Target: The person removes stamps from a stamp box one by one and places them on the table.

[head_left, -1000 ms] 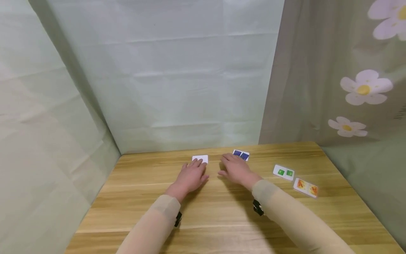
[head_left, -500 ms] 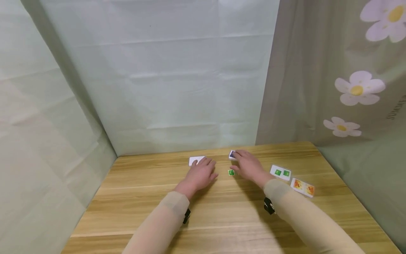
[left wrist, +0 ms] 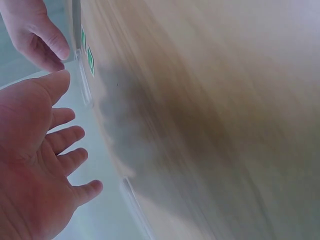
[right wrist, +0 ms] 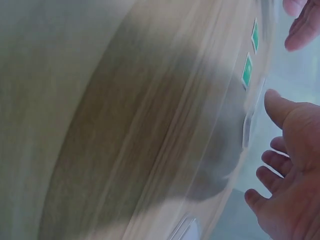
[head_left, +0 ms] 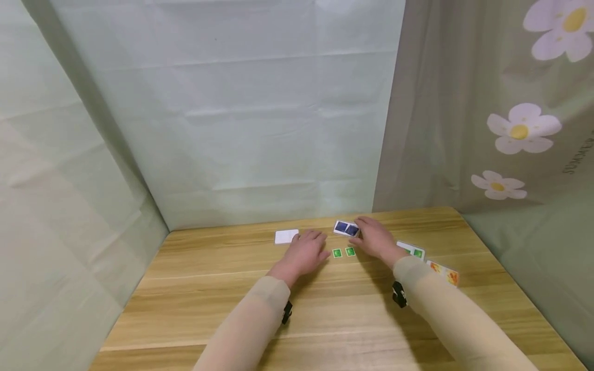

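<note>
My left hand (head_left: 303, 253), fingers spread and relaxed, hovers over the table just right of a plain white card-like piece (head_left: 286, 236); one fingertip overlaps its corner in the head view. My right hand (head_left: 377, 238) has its fingertips right at the right end of a flat white piece with two dark blue squares (head_left: 346, 229). Between the hands lie two small green square tiles, a left one (head_left: 337, 253) and a right one (head_left: 350, 251). The left wrist view shows the loosely spread left fingers (left wrist: 70, 137) with nothing in them. Likewise bare are the right fingers (right wrist: 272, 167).
To the right, partly behind the right forearm, lie a white piece with two green squares (head_left: 419, 253) and one with two orange pictures (head_left: 446, 273). The wooden table (head_left: 209, 288) meets a pale cloth wall (head_left: 260, 129) at the back.
Both hands have shifted to the right. The right hand has uncovered the two green tiles and most of the blue-square piece; the left has slid off most of the white piece.
</note>
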